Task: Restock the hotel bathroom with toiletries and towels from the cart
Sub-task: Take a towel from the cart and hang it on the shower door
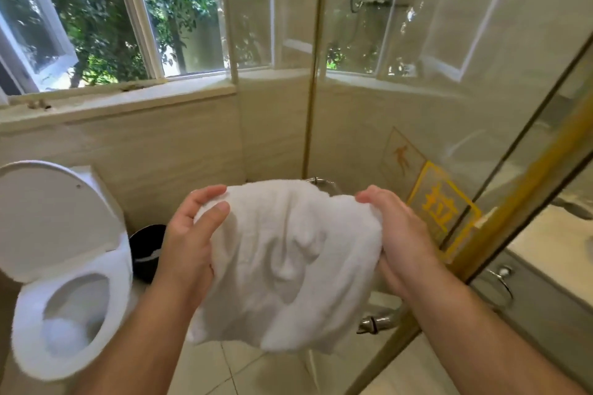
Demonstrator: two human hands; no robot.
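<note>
A white towel (288,260) hangs in mid-air at the centre of the view, spread crumpled between two hands, its lower edge drooping loose toward 6 o'clock above the tiled floor (256,372).

The left hand (189,234) grips the towel's upper corner at 9 o'clock. Its thumb lies across the front of the cloth, and the fingers curl over the top edge and behind it. The right hand (401,234) grips the opposite corner at 3 o'clock, fingers curled over a bunched fold of cloth, with the palm side hidden behind it.

At 12 o'clock from the towel, a curved chrome bar (322,182) peeks out just above its top edge; I cannot tell whether cloth and bar touch. A second chrome fitting (380,320) shows below the right wrist at 5 o'clock. Both sit by the glass shower screen (417,90), which has gold-coloured framing and carries a yellow sticker (444,205) at 3 o'clock, just beyond the right hand.

At 8 o'clock stands a white toilet (70,308) with its lid raised. A black bin (147,250) sits between the toilet and the left forearm. A window (128,9) looking onto green foliage fills 10 to 11 o'clock. At 4 o'clock a vanity front with a ring pull (500,285) is partly visible.
</note>
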